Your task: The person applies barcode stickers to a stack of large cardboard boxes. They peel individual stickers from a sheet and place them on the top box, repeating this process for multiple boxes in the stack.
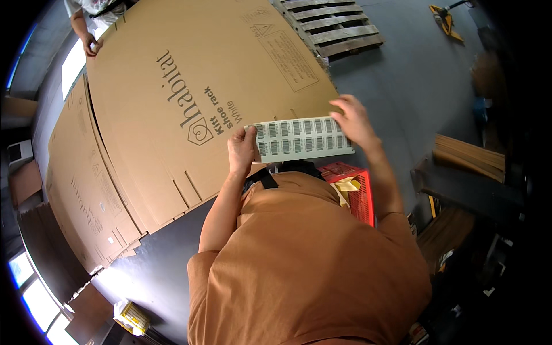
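Observation:
My left hand (pixel 241 150) is closed on the left end of a pale sheet of barcode labels (pixel 305 150), thumb on top. The labels run in two rows along the sheet, which is held nearly level in front of my body. Over its right end is my right hand (pixel 355 122), fingers bent and apart, with nothing visible between them. Beneath the sheet lies a large flat brown carton (pixel 144 115) with dark print.
More flat cartons (pixel 86 190) lie at the left. Another person's hand (pixel 90 45) touches the carton's far left edge. A red plastic crate (pixel 362 198) with yellowish scraps stands right of my body. A wooden pallet (pixel 333 26) lies beyond, and a yellow pallet jack (pixel 447 24) stands far right.

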Available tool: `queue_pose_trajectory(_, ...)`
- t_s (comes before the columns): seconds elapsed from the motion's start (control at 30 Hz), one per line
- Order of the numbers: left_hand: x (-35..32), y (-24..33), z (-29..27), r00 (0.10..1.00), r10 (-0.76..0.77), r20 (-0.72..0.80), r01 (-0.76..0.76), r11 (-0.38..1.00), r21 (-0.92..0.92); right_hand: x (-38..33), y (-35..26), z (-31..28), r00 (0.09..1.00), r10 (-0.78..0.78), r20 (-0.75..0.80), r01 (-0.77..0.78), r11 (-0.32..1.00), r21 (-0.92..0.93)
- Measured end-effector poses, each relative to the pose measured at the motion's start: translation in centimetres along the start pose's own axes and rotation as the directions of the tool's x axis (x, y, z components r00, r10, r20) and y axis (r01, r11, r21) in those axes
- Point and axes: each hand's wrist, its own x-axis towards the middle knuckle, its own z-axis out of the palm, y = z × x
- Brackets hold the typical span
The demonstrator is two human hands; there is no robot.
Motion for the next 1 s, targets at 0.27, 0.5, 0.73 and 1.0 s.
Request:
queue_pose_trajectory(0.27, -0.5, 0.5, 3.4, 0.985, 0.141, -0.095, -0.096, 0.923, 0.373, 1.9, -7.3, 9.1, 0.968, -0.249, 0.040, 0.239, 0.957, 0.166)
queue_pose_trajectory(0.5, -0.4, -0.2, 4.0, 0.984, 0.086, -0.157, -0.039, 0.958, 0.283, 2.3, -7.1, 9.8, 0.971, -0.239, -0.017, 0.237, 0.948, 0.214)
queue_pose_trajectory(0.73, 0.6, 0.8, 5.4, 0.966, -0.011, -0.259, 0.081, 0.962, 0.261, 3.3, -6.6, 8.9, 0.915, -0.396, -0.076, 0.402, 0.912, 0.086)
queue_pose_trajectory(1.0, 1.9, 2.8, 5.8, 0.953, -0.175, -0.248, 0.246, 0.924, 0.292, 6.3, -5.0, 8.6, 0.970, -0.242, 0.018, 0.209, 0.873, 0.440)
